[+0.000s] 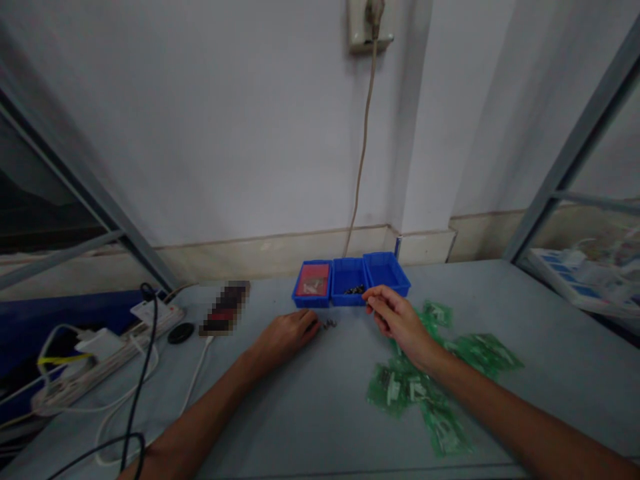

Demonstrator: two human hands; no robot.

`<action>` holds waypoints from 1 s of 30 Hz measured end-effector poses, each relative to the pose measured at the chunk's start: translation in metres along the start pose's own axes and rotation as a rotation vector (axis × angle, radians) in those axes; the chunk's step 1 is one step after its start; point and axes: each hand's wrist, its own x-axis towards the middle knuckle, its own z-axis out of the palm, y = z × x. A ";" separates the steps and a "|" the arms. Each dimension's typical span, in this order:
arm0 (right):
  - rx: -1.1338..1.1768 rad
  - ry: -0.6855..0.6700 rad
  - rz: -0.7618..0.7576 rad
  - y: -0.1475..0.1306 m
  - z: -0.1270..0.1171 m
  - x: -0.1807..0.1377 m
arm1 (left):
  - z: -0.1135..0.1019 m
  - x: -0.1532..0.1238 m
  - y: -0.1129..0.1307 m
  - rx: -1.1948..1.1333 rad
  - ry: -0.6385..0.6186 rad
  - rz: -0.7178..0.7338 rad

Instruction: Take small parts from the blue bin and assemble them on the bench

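My left hand [287,335] rests on the table with its fingers curled together, right beside a few small dark metal pieces [329,324]. Whatever those fingers may hold is hidden. At the front right corner of the middle blue bin [345,300], my right hand [393,315] has thumb and fingers pinched together. Anything in that pinch is too small to name. More small metal pieces [356,289] lie inside the middle bin. Under and around my right wrist are several green plastic bags [390,387] with small contents and white labels.
The left blue bin [295,293] holds a red piece and a clear bag; the right blue bin [387,267] adjoins the middle one. At left lie a blurred-out phone-like object [225,308], a round black disc [181,333], and a white power strip [55,397] with cables.
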 end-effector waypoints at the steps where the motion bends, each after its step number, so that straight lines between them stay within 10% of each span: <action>1: 0.000 -0.002 0.003 0.001 0.000 0.000 | 0.001 0.000 -0.001 0.001 0.002 -0.001; 30: -0.014 0.008 0.011 -0.002 0.001 -0.002 | 0.000 -0.001 -0.001 0.016 0.069 0.027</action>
